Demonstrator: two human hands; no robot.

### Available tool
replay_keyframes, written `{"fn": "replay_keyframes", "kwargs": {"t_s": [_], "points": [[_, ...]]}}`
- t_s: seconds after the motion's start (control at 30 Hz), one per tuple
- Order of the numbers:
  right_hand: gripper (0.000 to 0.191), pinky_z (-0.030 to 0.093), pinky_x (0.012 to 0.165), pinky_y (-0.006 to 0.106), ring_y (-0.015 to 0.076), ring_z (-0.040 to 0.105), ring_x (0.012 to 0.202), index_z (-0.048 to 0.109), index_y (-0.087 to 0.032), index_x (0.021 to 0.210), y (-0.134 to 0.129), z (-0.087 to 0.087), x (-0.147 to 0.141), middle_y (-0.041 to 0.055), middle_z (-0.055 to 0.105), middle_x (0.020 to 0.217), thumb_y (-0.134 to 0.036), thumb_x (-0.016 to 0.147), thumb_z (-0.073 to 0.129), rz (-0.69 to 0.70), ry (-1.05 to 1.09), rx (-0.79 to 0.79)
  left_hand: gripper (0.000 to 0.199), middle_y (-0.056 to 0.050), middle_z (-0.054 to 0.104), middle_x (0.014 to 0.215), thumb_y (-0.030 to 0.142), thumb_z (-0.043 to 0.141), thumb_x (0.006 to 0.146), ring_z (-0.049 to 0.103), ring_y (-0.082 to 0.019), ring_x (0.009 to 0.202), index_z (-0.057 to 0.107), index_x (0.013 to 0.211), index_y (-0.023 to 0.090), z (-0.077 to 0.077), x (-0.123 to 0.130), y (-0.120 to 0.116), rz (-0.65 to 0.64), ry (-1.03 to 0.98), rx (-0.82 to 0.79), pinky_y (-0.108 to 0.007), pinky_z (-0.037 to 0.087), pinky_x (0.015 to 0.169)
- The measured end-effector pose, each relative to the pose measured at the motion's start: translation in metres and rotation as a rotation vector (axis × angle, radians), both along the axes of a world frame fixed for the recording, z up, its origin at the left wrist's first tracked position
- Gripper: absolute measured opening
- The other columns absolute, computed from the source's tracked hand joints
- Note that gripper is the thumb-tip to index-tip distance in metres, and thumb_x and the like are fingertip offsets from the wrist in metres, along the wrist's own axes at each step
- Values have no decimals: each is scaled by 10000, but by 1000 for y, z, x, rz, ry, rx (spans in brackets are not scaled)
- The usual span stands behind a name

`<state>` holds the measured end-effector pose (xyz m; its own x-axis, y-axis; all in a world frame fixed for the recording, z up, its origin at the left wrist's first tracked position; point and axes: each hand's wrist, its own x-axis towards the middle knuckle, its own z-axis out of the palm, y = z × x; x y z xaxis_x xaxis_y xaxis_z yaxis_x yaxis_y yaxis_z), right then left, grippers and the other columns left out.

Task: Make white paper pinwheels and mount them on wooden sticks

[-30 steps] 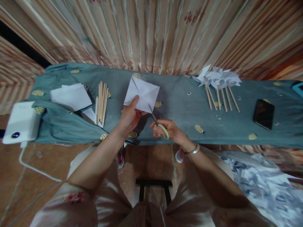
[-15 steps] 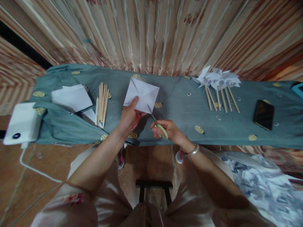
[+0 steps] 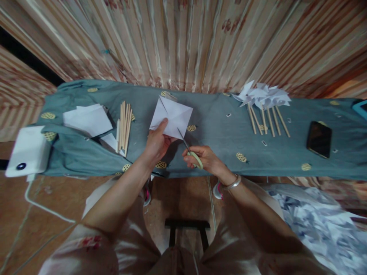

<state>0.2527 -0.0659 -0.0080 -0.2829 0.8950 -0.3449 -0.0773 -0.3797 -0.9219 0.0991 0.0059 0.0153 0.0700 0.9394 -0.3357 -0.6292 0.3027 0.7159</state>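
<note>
Between the thumb and fingers of my left hand is a square sheet of white paper. Crease lines cross it, and a slit runs in from its upper left corner. My right hand grips a pair of scissors by the pale green handles. Their dark blades lie at the paper's lower right corner; whether they are cutting into it is too small to tell. Left of the paper lie several wooden sticks and a stack of white paper sheets.
A long table with a green pineapple-print cloth runs across. Several paper pinwheels on sticks lie at right, with a black phone beyond. A white device with a cable sits at far left. A heap of white paper pieces is lower right.
The scissor blades have shifted very slightly left over the paper's lower right corner. Both hands stay almost in place, and the view has moved a little.
</note>
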Motion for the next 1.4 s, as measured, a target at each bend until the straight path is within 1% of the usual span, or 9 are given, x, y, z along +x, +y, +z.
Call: {"fn": "replay_keyframes", "kwargs": {"t_s": [0.17,0.33,0.43,0.57,0.7,0.93,1.1,1.27,1.4], "points": [[427,443,494,195,71,542,496,671,-175,752,1,1,0,-52,605,542,-515,576,859,11,-18,13,93,12,755,795,216,747,801,704,-150,723,666,843,235,0,2,-3,-42,24,-5,-223,532,544],[430,432,479,195,72,536,483,663,-174,734,1,4,0,-55,599,526,-504,553,873,2,-23,-5,57,10,752,810,206,714,819,700,-144,736,672,841,238,-1,3,-3,-24,38,3,-227,545,592],[446,417,464,186,65,521,462,660,-172,717,1,4,-1,-59,592,497,-516,535,877,-9,-23,-5,36,3,746,804,186,683,837,681,-128,693,669,851,216,-1,4,-2,-13,25,8,-212,538,602],[458,414,463,179,58,519,453,662,-173,718,2,3,-1,-63,594,495,-533,532,876,-9,-19,-1,83,11,734,795,179,703,817,652,-107,632,647,878,187,-2,5,-1,6,1,14,-187,494,549],[476,436,477,187,67,543,468,665,-176,732,2,2,1,-58,601,515,-570,547,859,-12,-25,9,125,6,710,758,221,729,804,639,-108,612,626,857,172,-4,6,-3,-37,21,26,-188,467,524],[471,433,470,188,67,542,469,669,-179,723,2,2,2,-57,597,532,-572,549,860,-11,-33,24,105,5,691,725,225,702,818,600,-104,562,634,865,161,-7,5,-5,-59,19,49,-201,447,489],[466,431,475,184,65,542,477,659,-179,725,2,6,1,-61,594,535,-545,533,876,-7,-36,1,67,8,694,728,197,689,823,596,-99,562,629,846,178,-5,6,-5,-31,26,29,-186,434,473],[446,420,467,191,63,519,458,657,-177,736,3,6,0,-64,584,521,-522,555,872,1,-37,19,146,18,696,738,200,753,773,598,-93,549,632,850,171,-3,6,-7,-34,0,46,-188,431,466],[437,416,463,194,65,509,444,658,-178,711,3,6,-1,-63,581,494,-524,553,872,3,-48,22,91,18,708,748,177,720,796,618,-96,573,643,845,181,-1,6,-8,-10,2,26,-183,444,487]]}}
